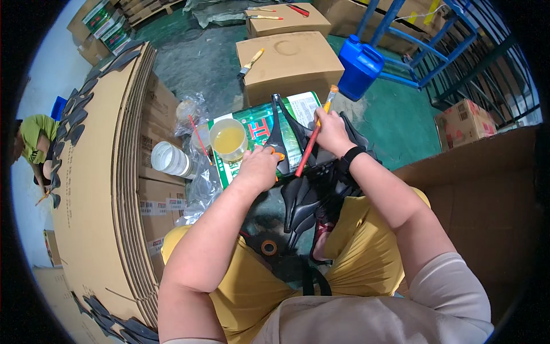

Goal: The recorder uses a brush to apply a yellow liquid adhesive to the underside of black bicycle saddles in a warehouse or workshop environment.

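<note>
My left hand (pixel 260 167) has its fingers closed on a black saddle-shaped piece (pixel 276 135) with a long narrow nose. Orange covers show on its fingertips. The piece rests over a green and white printed box (pixel 258 117). In my right hand (pixel 332 132) is a paintbrush (pixel 312 146) with a red handle, its orange tip pointing up and away from me. Left of the piece stands a cup of yellowish liquid (pixel 229 139). More black saddle-shaped pieces (pixel 301 206) lie piled between my knees and under my right hand.
Stacked cardboard sheets (pixel 94 172) rise at left, with black pieces along the far edge. Beyond them a person (pixel 37 140) in green works. Ahead are cardboard boxes (pixel 292 60) carrying brushes, a blue jug (pixel 360 66) and a blue frame (pixel 412 49). A white tub (pixel 172 160) stands nearby.
</note>
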Tool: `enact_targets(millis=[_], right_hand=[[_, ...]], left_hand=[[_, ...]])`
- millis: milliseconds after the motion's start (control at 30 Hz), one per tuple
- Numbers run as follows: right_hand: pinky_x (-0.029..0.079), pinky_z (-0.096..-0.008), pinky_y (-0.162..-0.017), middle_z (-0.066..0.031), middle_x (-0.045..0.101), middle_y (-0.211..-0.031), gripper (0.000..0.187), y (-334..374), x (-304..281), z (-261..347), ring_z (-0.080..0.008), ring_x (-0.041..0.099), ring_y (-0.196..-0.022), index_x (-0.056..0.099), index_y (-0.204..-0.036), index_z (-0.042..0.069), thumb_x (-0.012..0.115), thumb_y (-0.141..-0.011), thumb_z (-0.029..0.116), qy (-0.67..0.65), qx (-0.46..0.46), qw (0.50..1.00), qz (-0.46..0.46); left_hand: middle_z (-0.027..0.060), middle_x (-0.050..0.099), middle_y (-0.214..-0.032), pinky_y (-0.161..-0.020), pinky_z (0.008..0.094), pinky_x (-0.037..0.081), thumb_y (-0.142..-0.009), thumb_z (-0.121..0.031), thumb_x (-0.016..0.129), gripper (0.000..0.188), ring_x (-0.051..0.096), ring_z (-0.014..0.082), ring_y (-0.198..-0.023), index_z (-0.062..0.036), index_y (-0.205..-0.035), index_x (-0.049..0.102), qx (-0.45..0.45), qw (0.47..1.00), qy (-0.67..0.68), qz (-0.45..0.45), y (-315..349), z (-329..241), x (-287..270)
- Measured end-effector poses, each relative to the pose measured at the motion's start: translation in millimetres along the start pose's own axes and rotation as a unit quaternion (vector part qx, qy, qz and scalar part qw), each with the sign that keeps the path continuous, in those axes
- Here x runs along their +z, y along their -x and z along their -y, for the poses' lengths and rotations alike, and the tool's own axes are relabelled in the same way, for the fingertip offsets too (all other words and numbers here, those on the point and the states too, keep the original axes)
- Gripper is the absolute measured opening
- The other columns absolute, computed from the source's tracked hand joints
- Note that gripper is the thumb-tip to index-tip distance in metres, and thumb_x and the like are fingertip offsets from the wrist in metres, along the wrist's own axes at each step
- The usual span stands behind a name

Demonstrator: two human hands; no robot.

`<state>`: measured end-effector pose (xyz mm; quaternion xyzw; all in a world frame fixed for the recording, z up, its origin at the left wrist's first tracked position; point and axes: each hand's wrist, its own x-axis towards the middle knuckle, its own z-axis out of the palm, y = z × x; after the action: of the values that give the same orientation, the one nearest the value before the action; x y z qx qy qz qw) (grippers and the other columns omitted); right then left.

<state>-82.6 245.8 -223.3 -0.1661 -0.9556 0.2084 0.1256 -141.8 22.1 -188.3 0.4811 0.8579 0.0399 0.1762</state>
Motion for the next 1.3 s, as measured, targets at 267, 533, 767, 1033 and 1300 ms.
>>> enact_targets(millis=[267, 533, 767, 1033, 1300], right_hand=[[0.04, -0.0218, -0.057, -0.0002, 0.048, -0.06, 0.031, -41, -69, 48, -0.0112, 0.052, -0.06, 0.052, -0.088, 0.005, 0.045, -0.095, 0.035, -0.477, -0.002, 0.875, -0.078], [0.039, -0.0229, -0.058, -0.0027, 0.058, -0.068, 0.033, -41, -97, 124, -0.0094, 0.05, -0.062, 0.069, -0.084, 0.006, 0.049, -0.089, 0.032, -0.494, -0.003, 0.87, 0.0], [0.046, -0.0297, -0.058, -0.009, 0.062, -0.067, 0.021, -56, -36, 166, -0.0161, 0.058, -0.061, 0.066, -0.079, 0.0, 0.06, -0.078, 0.02, -0.312, -0.146, 0.938, 0.034], [0.048, -0.035, -0.061, -0.015, 0.062, -0.066, 0.021, -62, 7, 172, -0.0271, 0.061, -0.061, 0.063, -0.076, -0.002, 0.069, -0.074, 0.019, -0.229, -0.163, 0.956, 0.08], [0.047, -0.0314, -0.055, -0.0117, 0.062, -0.065, 0.026, -56, -3, 174, -0.0193, 0.061, -0.058, 0.066, -0.082, -0.003, 0.069, -0.077, 0.022, -0.235, -0.172, 0.951, 0.104]], left_hand=[[0.0217, 0.06, -0.099, -0.086, 0.0424, 0.045, -0.074, -0.002, 0.053, 0.035, 0.054, 0.036, -0.101, -0.0043, -0.109, 0.055, -0.052, 0.995, 0.081, 0.004, 1, 2, -5], [0.0254, 0.058, -0.103, -0.089, 0.043, 0.043, -0.076, -0.003, 0.051, 0.032, 0.053, 0.0377, -0.104, 0.0008, -0.108, 0.046, -0.031, 0.995, 0.094, 0.016, -5, 4, -2], [0.0241, 0.06, -0.102, -0.088, 0.0418, 0.044, -0.079, -0.009, 0.049, 0.033, 0.053, 0.0366, -0.105, 0.0023, -0.109, 0.048, -0.045, 0.997, 0.069, -0.005, -5, 3, -3], [0.0251, 0.061, -0.096, -0.086, 0.0429, 0.045, -0.077, -0.007, 0.049, 0.031, 0.055, 0.0383, -0.097, 0.002, -0.106, 0.055, -0.034, 0.997, -0.004, 0.066, 34, -2, -28], [0.0199, 0.062, -0.078, -0.068, 0.0436, 0.05, -0.074, -0.01, 0.056, 0.019, 0.062, 0.0364, -0.078, -0.001, -0.089, 0.061, 0.111, 0.986, 0.051, 0.113, 90, -2, -50]])
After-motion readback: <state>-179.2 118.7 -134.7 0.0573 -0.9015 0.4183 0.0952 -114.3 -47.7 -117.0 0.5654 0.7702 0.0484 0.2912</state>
